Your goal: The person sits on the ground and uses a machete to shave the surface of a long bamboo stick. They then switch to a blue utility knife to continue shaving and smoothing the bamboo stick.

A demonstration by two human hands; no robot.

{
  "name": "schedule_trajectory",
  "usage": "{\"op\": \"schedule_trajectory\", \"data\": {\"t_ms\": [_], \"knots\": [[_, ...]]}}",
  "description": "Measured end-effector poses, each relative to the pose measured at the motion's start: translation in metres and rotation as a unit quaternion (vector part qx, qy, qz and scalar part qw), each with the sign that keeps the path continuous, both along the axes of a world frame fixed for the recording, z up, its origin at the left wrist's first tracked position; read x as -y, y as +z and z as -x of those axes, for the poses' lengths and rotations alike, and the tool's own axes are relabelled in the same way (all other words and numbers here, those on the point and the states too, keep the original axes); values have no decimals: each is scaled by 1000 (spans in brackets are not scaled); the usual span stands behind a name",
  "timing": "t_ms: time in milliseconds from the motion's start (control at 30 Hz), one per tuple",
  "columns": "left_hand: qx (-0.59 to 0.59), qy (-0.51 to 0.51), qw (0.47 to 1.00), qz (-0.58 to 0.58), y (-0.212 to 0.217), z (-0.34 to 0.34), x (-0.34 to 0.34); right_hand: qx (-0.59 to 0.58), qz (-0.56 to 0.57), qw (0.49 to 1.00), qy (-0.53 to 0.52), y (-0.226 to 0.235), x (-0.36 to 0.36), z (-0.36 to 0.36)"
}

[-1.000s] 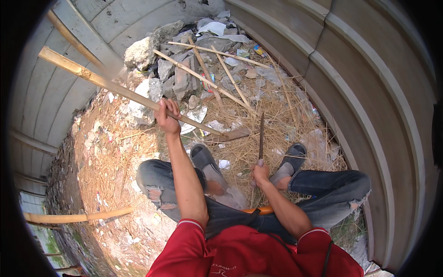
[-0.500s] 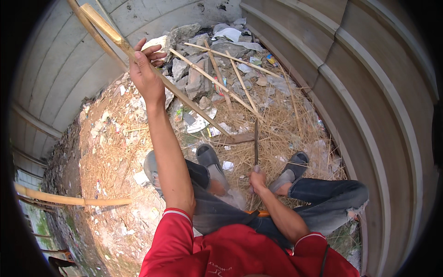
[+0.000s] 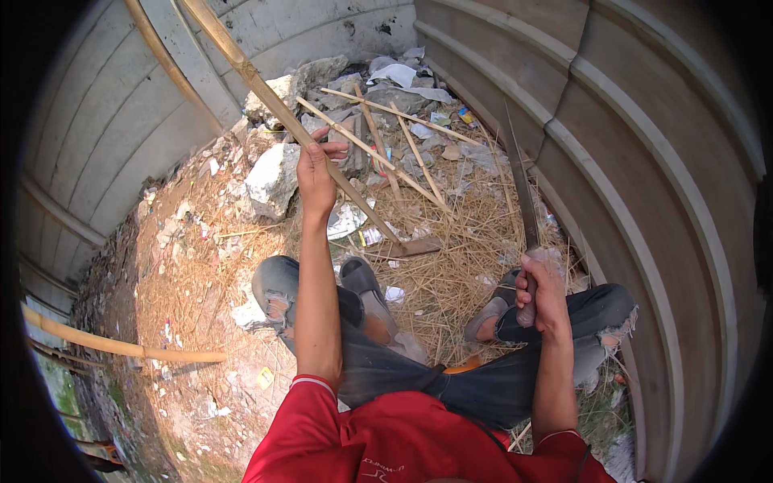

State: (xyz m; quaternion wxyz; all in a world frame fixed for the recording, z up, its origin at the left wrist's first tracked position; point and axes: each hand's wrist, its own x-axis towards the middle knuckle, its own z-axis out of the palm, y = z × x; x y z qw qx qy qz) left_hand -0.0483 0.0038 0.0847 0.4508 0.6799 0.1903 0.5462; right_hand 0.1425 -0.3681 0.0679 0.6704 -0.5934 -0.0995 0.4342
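"Two hands are gripping: the left hand (image 3: 316,185) is curling its fingers loosely round the bamboo strip (image 3: 279,107), which is slanting down to the wooden block (image 3: 419,246); the right hand (image 3: 547,291) is clamping its fingers on the long knife (image 3: 522,189) by its handle."

"How is the strip likely behaving?"

"Probably stiff, fairly light, perhaps splintery; mid-length is seeming the safest hold."

"What is hiding?"

"Its upper end is running out of view; contact with the block is looking uncertain."

Ribbed metal fencing (image 3: 644,201), a grey wall (image 3: 113,121), rubble (image 3: 274,181) and straw-strewn ground (image 3: 447,282) mark a rough outdoor yard.
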Motion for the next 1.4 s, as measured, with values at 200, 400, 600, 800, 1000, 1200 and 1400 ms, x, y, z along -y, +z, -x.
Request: {"op": "schedule_trajectory", "data": {"t_ms": [200, 400, 600, 800, 1000, 1200, 1400], "knots": [[-10, -45, 999, 11, 14, -1, 13, 185, -34, 976, -112, 76, 91, -29], [165, 5, 986, -10, 50, 0, 31, 287, 74, 938, -182, 43, 134, -45], [355, 80, 931, -20, 96, 24, 52, 477, 398, 776, -107, -49, 194, -56], [443, 118, 889, -8, 128, 118, 46, 453, 556, 696, -26, -165, 221, -55], [535, -42, 837, 106, 100, 110, 57, 436, 618, 654, -23, -283, 260, -30], [520, -65, 832, 181, 45, 63, 127, 225, 554, 801, -10, -363, 233, -22], [447, 58, 817, 359, -38, 26, 226, 261, 676, 683, -95, -373, 191, 2]]}}
